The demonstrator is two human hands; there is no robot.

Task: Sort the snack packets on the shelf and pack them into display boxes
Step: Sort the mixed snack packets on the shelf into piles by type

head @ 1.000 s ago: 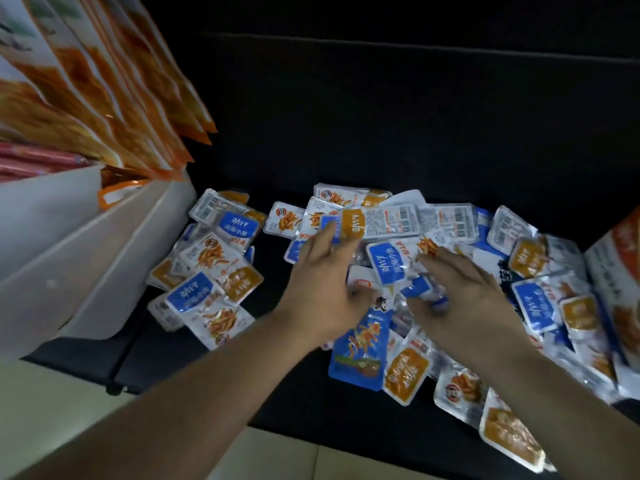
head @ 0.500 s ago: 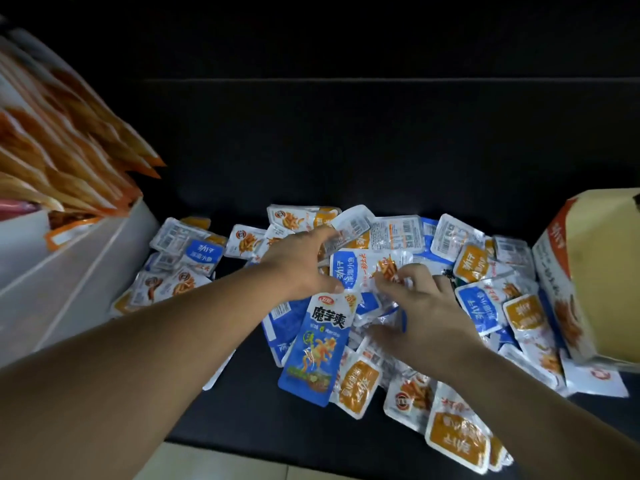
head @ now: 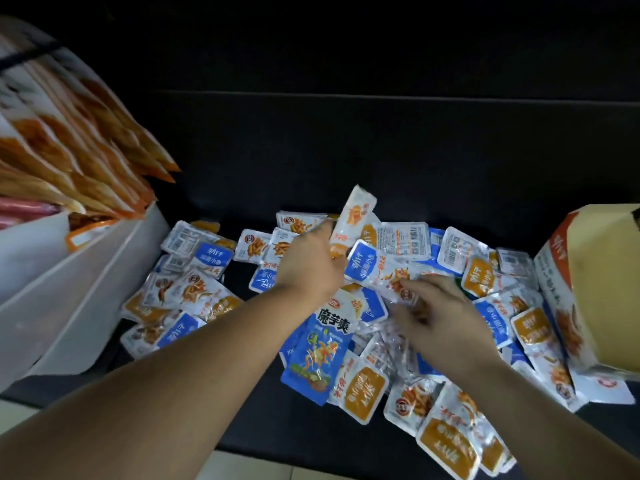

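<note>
While snack packets point(head: 211, 258) are heaped on the shelf point(head: 304, 431), a white-and-orange packet point(head: 355, 216) is pinched upright by the left grip point(head: 311, 265). The right grip point(head: 446, 317) is laid on the heap, fingers loosely bent; whether anything is held cannot be told. "魔芋爽" is printed on a blue packet point(head: 322, 344) between the forearms; a display box point(head: 599, 271) is set at right.

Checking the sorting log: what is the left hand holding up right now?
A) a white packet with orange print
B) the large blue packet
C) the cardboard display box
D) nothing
A: the left hand pinches a white packet with orange print, standing on end above the pile; the large blue packet lies flat below the wrist.
</note>
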